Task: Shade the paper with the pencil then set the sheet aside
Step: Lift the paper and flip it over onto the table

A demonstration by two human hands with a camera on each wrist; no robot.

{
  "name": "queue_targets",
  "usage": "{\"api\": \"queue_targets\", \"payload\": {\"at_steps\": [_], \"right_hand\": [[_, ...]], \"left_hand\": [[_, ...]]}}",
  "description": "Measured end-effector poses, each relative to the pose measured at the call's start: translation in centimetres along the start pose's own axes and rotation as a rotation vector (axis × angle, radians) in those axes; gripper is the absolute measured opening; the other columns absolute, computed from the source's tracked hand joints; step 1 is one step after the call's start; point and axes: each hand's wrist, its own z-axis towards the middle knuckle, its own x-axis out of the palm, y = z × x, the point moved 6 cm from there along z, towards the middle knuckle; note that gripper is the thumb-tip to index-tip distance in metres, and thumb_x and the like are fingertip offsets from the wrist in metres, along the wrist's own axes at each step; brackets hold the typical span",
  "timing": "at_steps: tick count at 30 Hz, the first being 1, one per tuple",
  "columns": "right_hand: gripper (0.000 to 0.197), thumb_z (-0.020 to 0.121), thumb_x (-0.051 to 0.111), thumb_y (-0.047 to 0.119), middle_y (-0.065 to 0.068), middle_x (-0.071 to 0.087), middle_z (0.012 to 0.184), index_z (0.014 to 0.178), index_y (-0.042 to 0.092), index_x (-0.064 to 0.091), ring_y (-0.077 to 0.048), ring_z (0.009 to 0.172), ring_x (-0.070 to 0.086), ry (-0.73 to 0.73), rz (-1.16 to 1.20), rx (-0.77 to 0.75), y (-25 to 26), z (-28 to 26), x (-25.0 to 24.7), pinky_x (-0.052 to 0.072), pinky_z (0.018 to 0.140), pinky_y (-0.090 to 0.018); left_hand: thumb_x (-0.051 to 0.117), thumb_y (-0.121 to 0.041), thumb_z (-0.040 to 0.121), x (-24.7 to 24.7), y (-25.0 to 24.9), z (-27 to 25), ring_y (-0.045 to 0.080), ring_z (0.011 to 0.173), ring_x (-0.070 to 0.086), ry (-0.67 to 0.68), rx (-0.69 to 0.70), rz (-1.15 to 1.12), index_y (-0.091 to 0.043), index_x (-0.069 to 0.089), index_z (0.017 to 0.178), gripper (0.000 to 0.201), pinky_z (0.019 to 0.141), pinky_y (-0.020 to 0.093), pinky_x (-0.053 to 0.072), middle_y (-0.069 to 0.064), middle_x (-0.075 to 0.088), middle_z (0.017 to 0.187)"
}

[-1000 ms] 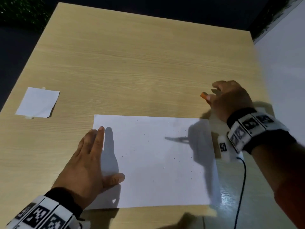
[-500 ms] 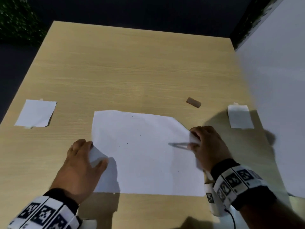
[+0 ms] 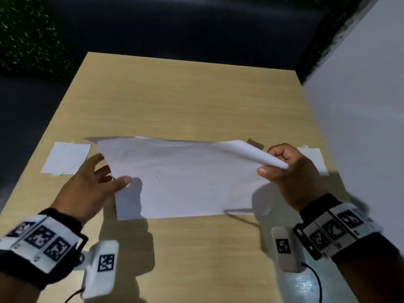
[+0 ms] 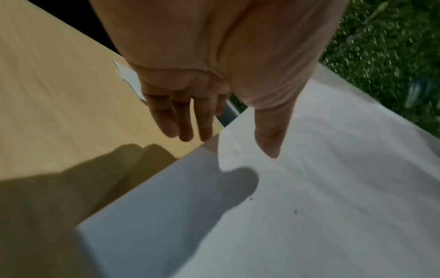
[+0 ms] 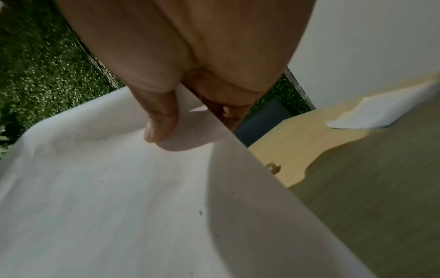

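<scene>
The white sheet [image 3: 185, 176] is raised off the wooden table [image 3: 185, 101], its right edge curled upward. My right hand [image 3: 272, 166] pinches that right edge between thumb and curled fingers; the right wrist view shows the thumb on top of the sheet [image 5: 119, 197]. My left hand [image 3: 109, 171] is at the sheet's left edge with fingers spread and straight, and only the thumb touches the paper [image 4: 309, 188]. The short brown pencil stub [image 3: 254, 143] lies on the table just beyond the sheet's right corner, partly hidden by it.
A small white paper square [image 3: 65, 158] is taped at the table's left edge, and another [image 3: 312, 158] sits behind my right hand. A white wall panel [image 3: 360, 106] runs along the table's right side. Dark floor lies beyond the far edge.
My right hand left the pencil on the table, took the sheet's right edge and lifted it. My left hand went from pinching the left corner to spread fingers. The sheet rose.
</scene>
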Motion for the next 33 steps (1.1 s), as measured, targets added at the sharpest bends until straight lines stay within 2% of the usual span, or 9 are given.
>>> {"api": "queue_targets", "payload": {"at_steps": [1, 3, 7, 11, 13, 17, 20, 27, 33], "right_hand": [[0.032, 0.071, 0.077, 0.009, 0.008, 0.056, 0.062, 0.068, 0.029, 0.052, 0.002, 0.055, 0.049, -0.02, -0.005, 0.0, 0.2, 0.0, -0.3, 0.036, 0.052, -0.012], [0.033, 0.071, 0.077, 0.009, 0.009, 0.058, 0.063, 0.069, 0.03, 0.052, 0.003, 0.055, 0.05, -0.057, 0.002, 0.003, 0.3, -0.1, -0.9, 0.037, 0.051, -0.01], [0.025, 0.074, 0.076, 0.013, 0.014, 0.057, 0.068, 0.08, 0.027, 0.055, 0.011, 0.058, 0.051, -0.114, 0.004, -0.005, 0.5, -0.9, -1.9, 0.037, 0.052, -0.005], [0.022, 0.076, 0.075, 0.017, 0.012, 0.058, 0.073, 0.09, 0.02, 0.058, 0.0, 0.065, 0.054, -0.202, 0.023, 0.028, -0.1, -1.8, -2.4, 0.036, 0.051, -0.005], [0.022, 0.076, 0.075, 0.017, 0.014, 0.058, 0.073, 0.089, 0.02, 0.058, -0.006, 0.067, 0.055, -0.249, 0.039, 0.04, -0.2, -2.0, -2.7, 0.036, 0.051, -0.004], [0.021, 0.074, 0.077, 0.015, 0.016, 0.06, 0.074, 0.08, 0.025, 0.059, 0.022, 0.064, 0.053, -0.344, 0.12, 0.051, -0.2, -2.4, -3.4, 0.035, 0.055, 0.004], [0.024, 0.074, 0.077, 0.014, 0.021, 0.057, 0.075, 0.095, 0.018, 0.066, 0.029, 0.06, 0.048, -0.368, 0.13, 0.039, 0.0, -2.2, -3.8, 0.031, 0.056, 0.009], [0.027, 0.076, 0.076, 0.02, 0.011, 0.064, 0.082, 0.101, 0.017, 0.067, 0.013, 0.067, 0.054, -0.406, 0.108, 0.016, 0.3, -1.7, -4.3, 0.032, 0.057, 0.009], [0.029, 0.076, 0.075, 0.019, 0.031, 0.056, 0.08, 0.1, 0.031, 0.064, 0.021, 0.07, 0.054, -0.401, 0.145, 0.0, 0.8, -1.6, -4.1, 0.033, 0.061, 0.009]], "left_hand": [[0.071, -0.024, 0.083, -0.6, -0.8, 0.3, 0.005, 0.068, 0.055, -0.031, 0.056, -0.01, -0.013, 0.06, 0.103, 0.025, 0.062, 0.023, 0.039, -0.003, 0.064, 0.083], [0.073, -0.029, 0.082, -1.7, -1.5, 0.6, 0.016, 0.054, 0.049, -0.1, 0.115, -0.095, -0.008, 0.06, 0.071, 0.026, 0.06, 0.036, 0.039, 0.016, 0.059, 0.065], [0.073, -0.031, 0.08, -1.9, -2.9, 0.1, 0.014, 0.092, 0.068, -0.089, 0.233, -0.219, -0.032, 0.076, 0.09, 0.01, 0.09, 0.041, 0.049, -0.011, 0.075, 0.092], [0.071, -0.02, 0.082, -1.3, -4.5, -0.9, -0.017, 0.079, 0.06, -0.152, 0.366, -0.162, -0.043, 0.071, 0.075, 0.024, 0.074, 0.003, 0.04, -0.04, 0.065, 0.076], [0.07, -0.022, 0.083, -1.6, -5.2, -1.3, -0.021, 0.077, 0.058, -0.204, 0.419, -0.128, -0.042, 0.067, 0.078, 0.02, 0.07, -0.002, 0.036, -0.045, 0.061, 0.073], [0.069, -0.052, 0.078, -2.9, -5.7, -1.1, 0.005, 0.091, 0.066, -0.259, 0.474, -0.152, -0.047, 0.069, 0.091, 0.014, 0.089, 0.033, 0.049, -0.029, 0.07, 0.092], [0.07, -0.051, 0.078, -3.2, -6.0, -0.9, 0.025, 0.106, 0.064, -0.241, 0.545, -0.187, -0.044, 0.069, 0.103, 0.026, 0.096, 0.054, 0.046, -0.01, 0.071, 0.111], [0.065, -0.063, 0.077, -3.6, -6.3, -0.1, 0.027, 0.083, 0.063, -0.285, 0.54, -0.167, -0.037, 0.069, 0.108, 0.041, 0.085, 0.045, 0.05, 0.0, 0.071, 0.103], [0.064, -0.055, 0.082, -3.9, -6.3, 0.5, 0.017, 0.108, 0.064, -0.319, 0.565, -0.133, -0.041, 0.066, 0.113, 0.034, 0.097, 0.048, 0.047, -0.009, 0.068, 0.117]]}}
